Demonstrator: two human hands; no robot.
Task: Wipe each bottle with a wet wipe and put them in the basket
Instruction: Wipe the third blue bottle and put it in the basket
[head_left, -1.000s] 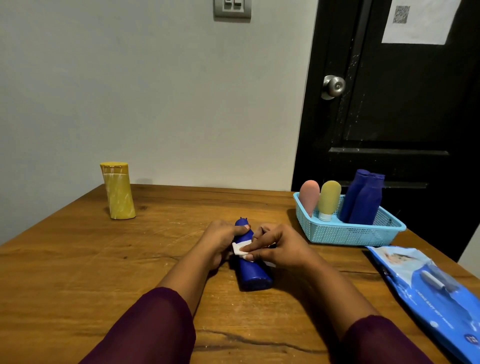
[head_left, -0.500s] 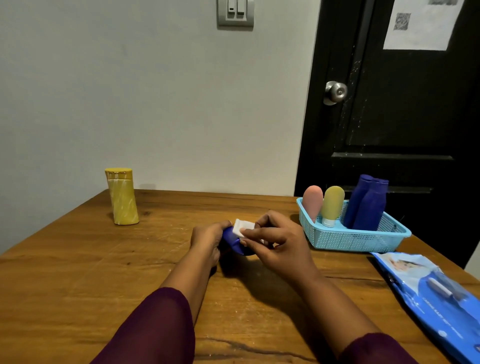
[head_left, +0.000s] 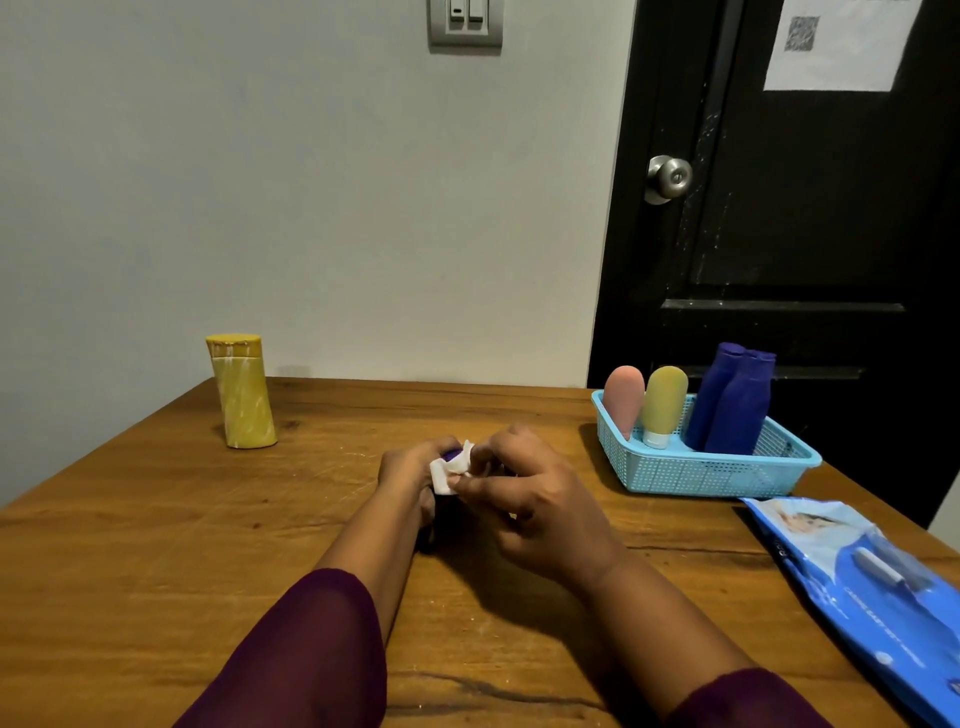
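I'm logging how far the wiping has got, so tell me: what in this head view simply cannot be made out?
- Blue bottle: only a sliver shows; the left hand, right hand and wet wipe cover the rest.
- Wipe pack: cut off by the right and bottom edges; its print is too small to read.
- Basket: its wall hides the bottoms of the bottles inside.
- Door notice: cut off at the top, code blurred.
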